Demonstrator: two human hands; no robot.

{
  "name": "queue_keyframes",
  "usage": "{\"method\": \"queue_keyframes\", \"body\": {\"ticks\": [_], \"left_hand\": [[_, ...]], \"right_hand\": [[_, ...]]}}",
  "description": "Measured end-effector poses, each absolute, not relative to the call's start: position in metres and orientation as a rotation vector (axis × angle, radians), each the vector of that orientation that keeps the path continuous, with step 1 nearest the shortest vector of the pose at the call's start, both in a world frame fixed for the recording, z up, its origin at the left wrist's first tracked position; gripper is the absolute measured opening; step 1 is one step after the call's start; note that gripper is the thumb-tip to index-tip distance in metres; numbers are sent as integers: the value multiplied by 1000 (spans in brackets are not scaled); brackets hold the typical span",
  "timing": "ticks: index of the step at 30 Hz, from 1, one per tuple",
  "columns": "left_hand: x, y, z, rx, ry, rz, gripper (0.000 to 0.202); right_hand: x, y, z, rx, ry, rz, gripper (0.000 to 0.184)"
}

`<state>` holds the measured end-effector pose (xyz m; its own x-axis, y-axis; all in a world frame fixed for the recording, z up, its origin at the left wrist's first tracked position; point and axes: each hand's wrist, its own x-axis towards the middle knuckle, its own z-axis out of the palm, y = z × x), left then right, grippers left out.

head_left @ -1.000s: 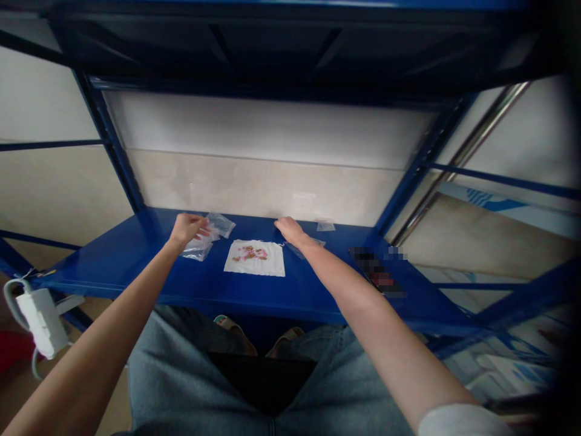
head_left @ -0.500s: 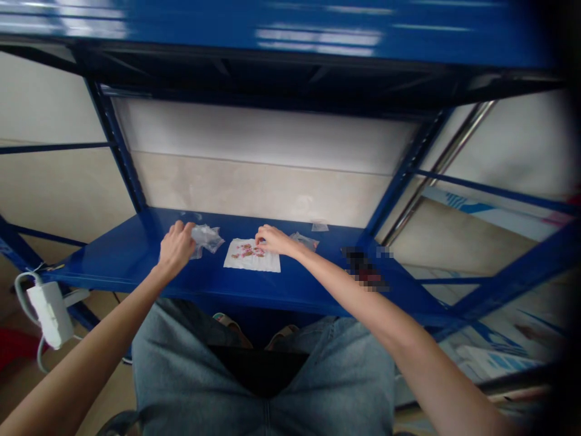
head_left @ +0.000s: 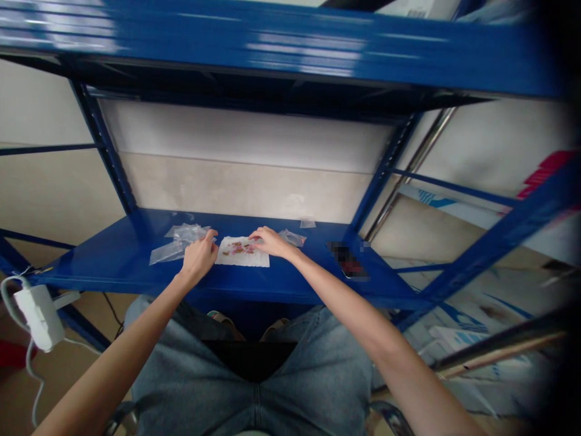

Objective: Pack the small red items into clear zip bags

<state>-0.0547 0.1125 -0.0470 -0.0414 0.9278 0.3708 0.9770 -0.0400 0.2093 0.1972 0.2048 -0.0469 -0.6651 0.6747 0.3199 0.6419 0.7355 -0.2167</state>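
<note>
A white sheet (head_left: 227, 258) lies on the blue shelf, with several small pink and brown pieces (head_left: 240, 247) scattered on it. My right hand (head_left: 271, 243) is over the sheet's right side. Its fingers are bent together at the pieces; anything between them is too small to make out. My left hand (head_left: 200, 257) is at the sheet's left edge, fingers curled, and what they may hold is hidden. Just left of it, several clear plastic bags (head_left: 170, 250) lie in a loose heap.
Another clear bag (head_left: 293, 237) lies right of my right hand, and a small one (head_left: 307, 223) near the wall. A dark, partly pixelated flat object (head_left: 347, 260) lies farther right. A white power strip (head_left: 40, 318) hangs at the left; an upper shelf (head_left: 290, 42) crosses overhead.
My left hand has moved right, from the plastic bags to the sheet's left edge, uncovering more of the heap. My right hand stays at the small pieces. The view has shifted slightly.
</note>
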Motion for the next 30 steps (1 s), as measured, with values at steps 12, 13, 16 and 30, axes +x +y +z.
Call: {"method": "queue_keyframes", "body": {"ticks": [12, 13, 16, 30], "left_hand": [[13, 117, -41, -2269, -1924, -1103, 31], [18, 116, -42, -2284, -1912, -1155, 30], [31, 112, -46, -2360, -1873, -1256, 28], [38, 55, -39, -2292, -1827, -2448, 35]], "right_hand": [[296, 199, -51, -1823, -2154, 25, 40], [297, 197, -55, -1846, -2136, 33, 35], [294, 193, -63, -1867, -2063, 39, 15], [220, 121, -24, -1243, -1717, 280, 21]]}}
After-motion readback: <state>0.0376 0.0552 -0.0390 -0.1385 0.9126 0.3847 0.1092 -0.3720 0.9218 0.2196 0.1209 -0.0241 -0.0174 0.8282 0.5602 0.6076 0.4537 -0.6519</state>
